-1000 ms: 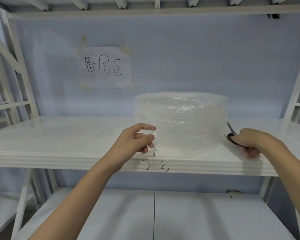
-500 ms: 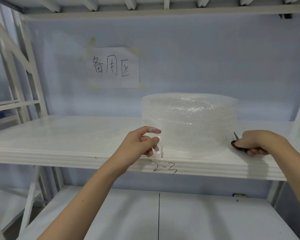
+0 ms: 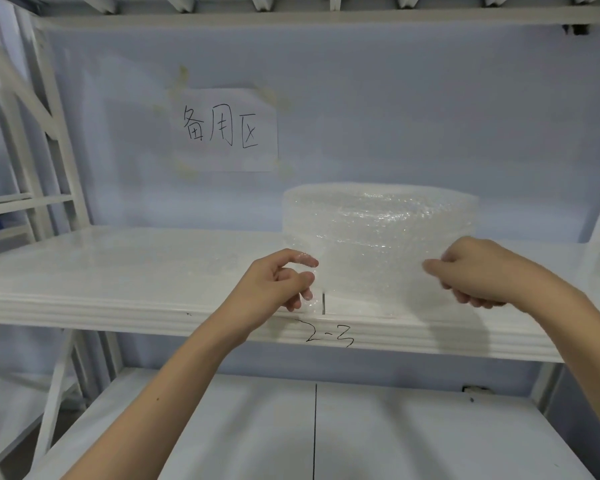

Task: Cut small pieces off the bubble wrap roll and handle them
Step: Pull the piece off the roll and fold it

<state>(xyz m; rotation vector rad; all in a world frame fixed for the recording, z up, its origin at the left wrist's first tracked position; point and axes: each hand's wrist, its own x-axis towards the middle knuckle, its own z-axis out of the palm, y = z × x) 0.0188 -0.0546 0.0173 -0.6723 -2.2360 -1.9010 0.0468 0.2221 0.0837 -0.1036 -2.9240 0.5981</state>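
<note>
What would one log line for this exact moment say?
left hand: pinches sheet edge | right hand: pinches sheet's other side | bubble wrap roll: upright on shelf | scissors: not visible

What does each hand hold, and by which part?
Both hold one bubble wrap sheet: left hand pinches its left edge, right hand its right edge.
</note>
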